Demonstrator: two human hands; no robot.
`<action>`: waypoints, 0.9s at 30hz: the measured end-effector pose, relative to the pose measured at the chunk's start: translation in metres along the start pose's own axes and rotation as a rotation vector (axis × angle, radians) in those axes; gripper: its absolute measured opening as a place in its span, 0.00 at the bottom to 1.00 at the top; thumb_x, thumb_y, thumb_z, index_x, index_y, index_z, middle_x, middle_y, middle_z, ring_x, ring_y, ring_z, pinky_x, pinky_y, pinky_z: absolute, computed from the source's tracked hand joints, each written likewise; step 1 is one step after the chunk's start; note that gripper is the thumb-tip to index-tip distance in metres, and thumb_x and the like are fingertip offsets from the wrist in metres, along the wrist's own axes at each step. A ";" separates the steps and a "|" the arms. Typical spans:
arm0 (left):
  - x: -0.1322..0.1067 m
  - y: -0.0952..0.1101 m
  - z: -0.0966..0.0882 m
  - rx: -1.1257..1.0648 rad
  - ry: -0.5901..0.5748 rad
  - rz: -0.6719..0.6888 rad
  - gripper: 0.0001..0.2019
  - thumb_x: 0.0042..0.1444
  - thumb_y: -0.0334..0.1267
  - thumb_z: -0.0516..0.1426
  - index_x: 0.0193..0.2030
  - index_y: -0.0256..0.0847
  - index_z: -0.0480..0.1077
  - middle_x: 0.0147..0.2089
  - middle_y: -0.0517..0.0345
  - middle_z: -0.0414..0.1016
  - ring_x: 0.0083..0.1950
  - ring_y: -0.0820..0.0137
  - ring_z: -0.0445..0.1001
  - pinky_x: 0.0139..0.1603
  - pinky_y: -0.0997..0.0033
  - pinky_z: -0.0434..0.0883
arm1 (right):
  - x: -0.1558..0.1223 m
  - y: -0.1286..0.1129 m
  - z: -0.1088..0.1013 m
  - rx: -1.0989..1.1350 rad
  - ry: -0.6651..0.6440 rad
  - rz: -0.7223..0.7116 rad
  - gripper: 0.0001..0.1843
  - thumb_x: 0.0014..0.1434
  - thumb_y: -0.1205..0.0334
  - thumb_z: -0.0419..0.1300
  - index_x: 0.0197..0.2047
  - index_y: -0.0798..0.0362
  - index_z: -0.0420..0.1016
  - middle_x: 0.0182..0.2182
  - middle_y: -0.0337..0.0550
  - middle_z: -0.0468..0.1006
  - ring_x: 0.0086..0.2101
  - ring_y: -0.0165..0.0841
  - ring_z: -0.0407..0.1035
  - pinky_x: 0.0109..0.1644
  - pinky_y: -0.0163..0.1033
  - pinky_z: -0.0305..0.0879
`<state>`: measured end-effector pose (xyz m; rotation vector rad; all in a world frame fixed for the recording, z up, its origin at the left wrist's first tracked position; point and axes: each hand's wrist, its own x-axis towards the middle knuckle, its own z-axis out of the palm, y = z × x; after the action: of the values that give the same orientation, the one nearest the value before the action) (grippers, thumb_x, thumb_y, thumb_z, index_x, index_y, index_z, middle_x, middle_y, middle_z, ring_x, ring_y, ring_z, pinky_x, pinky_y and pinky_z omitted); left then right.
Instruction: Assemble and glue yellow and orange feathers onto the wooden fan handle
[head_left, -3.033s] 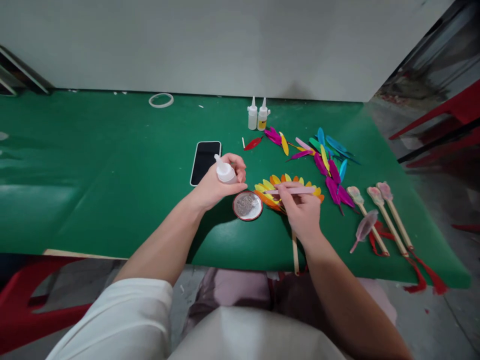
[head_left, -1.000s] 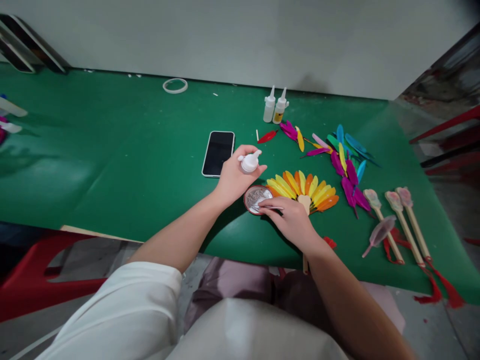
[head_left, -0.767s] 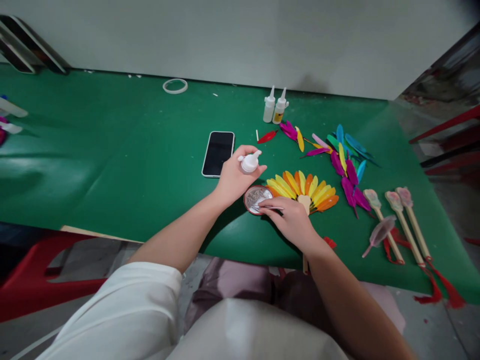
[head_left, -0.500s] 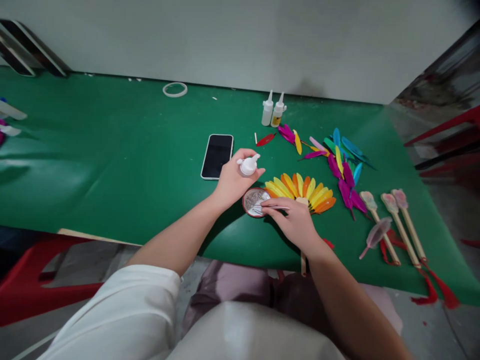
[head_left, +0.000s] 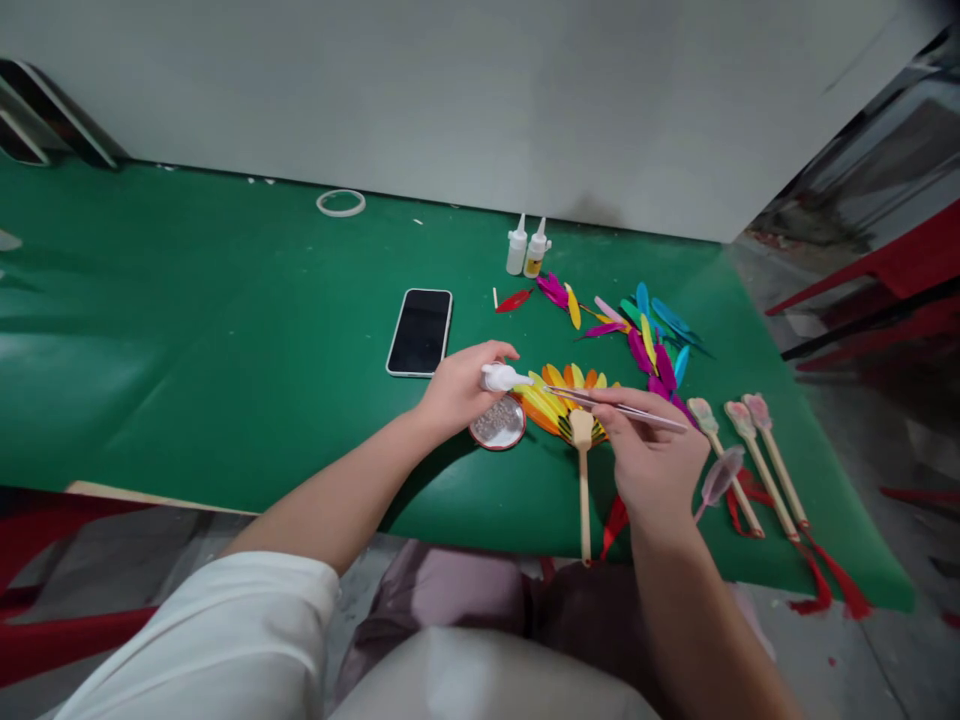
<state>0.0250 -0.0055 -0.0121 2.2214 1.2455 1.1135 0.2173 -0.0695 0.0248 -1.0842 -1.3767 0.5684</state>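
Observation:
My left hand (head_left: pixel 459 388) is closed around a small white glue bottle (head_left: pixel 498 377), its nozzle tilted to the right. In my right hand (head_left: pixel 656 455) a pair of tweezers (head_left: pixel 637 411) is pinched, tips pointing left close to the nozzle. Whatever the tips may hold is too small to make out. Both hands hover over a fan of yellow and orange feathers (head_left: pixel 551 400) with a wooden handle (head_left: pixel 584 490). Below my left hand lies a round dish (head_left: pixel 498 424) of small shiny pieces.
A phone (head_left: pixel 420 333) lies left of my hands. Two glue bottles (head_left: pixel 526 250) stand at the back. Loose coloured feathers (head_left: pixel 652 345) spread to the right, near several wooden handles (head_left: pixel 761 460) with red tassels. A white ring (head_left: pixel 340 203) lies near the wall.
My right hand has lifted the tweezers out of the dish and moved right and up to the nozzle. My left hand has tipped the bottle to the right. The view has shifted slightly.

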 end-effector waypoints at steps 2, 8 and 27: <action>0.000 0.000 0.000 0.010 -0.011 0.020 0.12 0.48 0.31 0.59 0.41 0.40 0.67 0.34 0.61 0.73 0.35 0.74 0.72 0.35 0.78 0.66 | 0.000 0.001 0.001 0.001 -0.016 0.007 0.07 0.51 0.68 0.63 0.34 0.47 0.78 0.30 0.36 0.81 0.32 0.30 0.75 0.35 0.35 0.73; 0.000 0.001 -0.001 0.045 -0.021 0.031 0.12 0.49 0.31 0.59 0.42 0.40 0.67 0.35 0.61 0.74 0.36 0.73 0.73 0.36 0.77 0.67 | 0.001 0.002 0.003 -0.010 -0.040 0.014 0.06 0.51 0.67 0.63 0.33 0.47 0.78 0.30 0.36 0.81 0.32 0.32 0.75 0.38 0.37 0.73; -0.001 0.000 -0.002 0.124 -0.099 0.130 0.11 0.50 0.32 0.57 0.42 0.41 0.67 0.37 0.59 0.75 0.39 0.71 0.74 0.39 0.74 0.68 | 0.000 -0.002 0.003 -0.018 -0.023 0.014 0.06 0.51 0.66 0.63 0.33 0.47 0.78 0.30 0.36 0.81 0.32 0.31 0.75 0.36 0.37 0.73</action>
<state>0.0229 -0.0065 -0.0115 2.4486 1.1728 0.9822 0.2143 -0.0701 0.0262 -1.1049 -1.3977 0.5815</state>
